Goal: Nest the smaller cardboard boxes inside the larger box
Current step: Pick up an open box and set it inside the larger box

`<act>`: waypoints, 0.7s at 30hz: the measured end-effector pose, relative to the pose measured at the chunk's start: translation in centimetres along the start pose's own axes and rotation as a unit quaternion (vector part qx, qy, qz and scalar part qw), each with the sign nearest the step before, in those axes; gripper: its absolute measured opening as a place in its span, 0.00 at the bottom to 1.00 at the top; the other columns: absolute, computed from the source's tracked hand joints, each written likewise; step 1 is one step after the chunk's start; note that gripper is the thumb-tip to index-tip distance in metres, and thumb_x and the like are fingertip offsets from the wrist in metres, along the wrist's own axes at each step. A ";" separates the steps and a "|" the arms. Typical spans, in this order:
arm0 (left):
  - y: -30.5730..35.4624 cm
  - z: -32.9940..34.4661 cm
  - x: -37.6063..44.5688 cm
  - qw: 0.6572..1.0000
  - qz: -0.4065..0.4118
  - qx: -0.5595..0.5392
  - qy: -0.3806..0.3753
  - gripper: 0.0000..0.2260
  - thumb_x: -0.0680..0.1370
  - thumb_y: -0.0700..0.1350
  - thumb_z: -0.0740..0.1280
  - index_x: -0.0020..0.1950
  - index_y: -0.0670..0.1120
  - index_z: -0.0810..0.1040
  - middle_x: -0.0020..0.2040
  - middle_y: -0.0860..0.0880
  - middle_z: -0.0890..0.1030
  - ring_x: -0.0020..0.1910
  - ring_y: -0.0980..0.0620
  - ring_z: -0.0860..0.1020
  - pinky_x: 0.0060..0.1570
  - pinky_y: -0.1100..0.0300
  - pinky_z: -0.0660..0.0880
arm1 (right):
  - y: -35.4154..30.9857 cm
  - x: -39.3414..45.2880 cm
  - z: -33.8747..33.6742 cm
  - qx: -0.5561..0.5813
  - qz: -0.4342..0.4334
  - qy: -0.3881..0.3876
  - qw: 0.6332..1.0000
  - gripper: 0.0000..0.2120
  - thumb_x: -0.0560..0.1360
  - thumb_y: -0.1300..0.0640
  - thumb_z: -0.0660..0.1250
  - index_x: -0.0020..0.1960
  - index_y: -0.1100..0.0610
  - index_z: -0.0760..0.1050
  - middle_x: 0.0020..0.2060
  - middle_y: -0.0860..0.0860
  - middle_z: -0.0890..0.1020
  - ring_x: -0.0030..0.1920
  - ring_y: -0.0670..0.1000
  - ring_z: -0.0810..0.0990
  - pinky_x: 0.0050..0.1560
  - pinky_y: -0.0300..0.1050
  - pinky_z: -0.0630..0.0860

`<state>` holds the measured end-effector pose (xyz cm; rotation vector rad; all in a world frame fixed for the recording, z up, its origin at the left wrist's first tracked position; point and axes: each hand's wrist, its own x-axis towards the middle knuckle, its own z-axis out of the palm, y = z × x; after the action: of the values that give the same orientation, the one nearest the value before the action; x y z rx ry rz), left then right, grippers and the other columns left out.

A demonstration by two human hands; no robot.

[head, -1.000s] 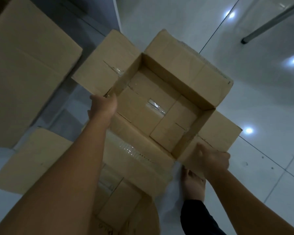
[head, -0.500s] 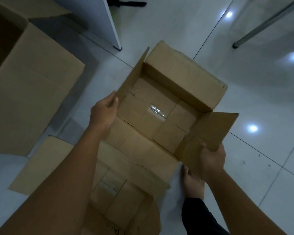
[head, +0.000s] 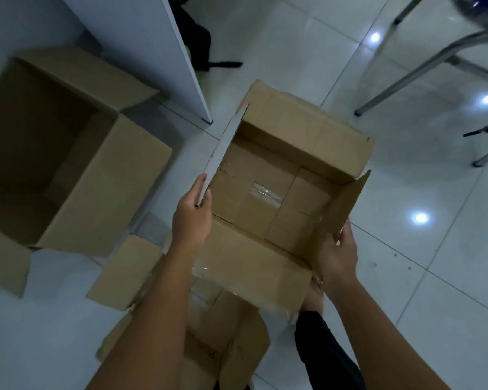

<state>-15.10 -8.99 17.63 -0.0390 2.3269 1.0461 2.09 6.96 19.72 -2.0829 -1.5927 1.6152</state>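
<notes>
I hold an open medium cardboard box (head: 307,136) in front of me, above the floor. My left hand (head: 192,218) grips its left flap, which stands upright. My right hand (head: 337,254) grips its right flap, also raised. The box's inside shows taped bottom flaps and nothing else. A larger open box (head: 119,175) stands on the floor to the left, its inside dark. A third open box (head: 226,342) lies below my arms, partly hidden by them.
A white panel's edge (head: 181,66) stands behind the boxes, with a dark bag (head: 200,49) beyond it. Metal chair legs (head: 412,71) cross the upper right. My foot (head: 314,294) and dark trouser leg show beneath the held box. The floor is glossy white tile.
The side flaps went from lying outward to standing upright under my hands. The view tilted up, bringing the larger box's opening on the left into sight.
</notes>
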 end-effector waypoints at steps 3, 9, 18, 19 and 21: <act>2.9 -3.1 -2.2 1.000 0.001 -0.002 0.015 0.19 0.84 0.51 0.55 0.76 0.58 0.66 0.72 0.55 0.71 0.66 0.55 0.74 0.57 0.67 0.68 | -4.1 -3.1 -1.4 -0.027 -0.029 -0.015 0.999 0.24 0.84 0.59 0.49 0.78 0.43 0.55 0.75 0.48 0.66 0.56 0.48 0.75 0.52 0.42 0.76; 7.8 -9.3 -6.1 0.996 -0.047 -0.012 0.072 0.19 0.85 0.51 0.55 0.76 0.60 0.65 0.72 0.49 0.72 0.60 0.52 0.78 0.51 0.61 0.75 | -10.3 -7.6 -3.0 -0.076 -0.070 -0.083 0.991 0.24 0.84 0.59 0.51 0.77 0.43 0.57 0.73 0.48 0.69 0.56 0.49 0.74 0.57 0.48 0.74; 10.7 -18.2 -8.5 0.991 -0.060 -0.029 0.117 0.17 0.84 0.46 0.57 0.73 0.54 0.70 0.65 0.42 0.79 0.45 0.51 0.81 0.29 0.73 0.69 | -13.4 -13.2 -2.1 -0.148 -0.054 -0.158 0.975 0.22 0.79 0.54 0.57 0.71 0.42 0.65 0.63 0.50 0.78 0.61 0.57 0.77 0.61 0.61 0.76; 10.5 -19.2 -8.6 0.990 -0.059 -0.021 0.128 0.17 0.84 0.45 0.57 0.73 0.52 0.71 0.65 0.42 0.79 0.45 0.55 0.80 0.32 0.76 0.69 | -13.1 -13.8 -1.8 -0.149 -0.049 -0.167 0.973 0.21 0.79 0.53 0.57 0.71 0.44 0.66 0.61 0.50 0.79 0.60 0.56 0.78 0.60 0.61 0.77; 9.5 -21.4 -9.0 0.987 -0.068 -0.012 0.147 0.17 0.84 0.45 0.57 0.73 0.51 0.71 0.66 0.43 0.78 0.51 0.55 0.78 0.40 0.74 0.70 | -12.9 -15.5 -0.7 -0.158 -0.044 -0.186 0.969 0.20 0.79 0.55 0.58 0.71 0.46 0.67 0.60 0.51 0.79 0.59 0.56 0.78 0.59 0.61 0.78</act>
<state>-20.63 -19.07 39.96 -0.3809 2.5306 1.0579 -4.66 1.97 38.03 -1.8777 -2.1556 1.9161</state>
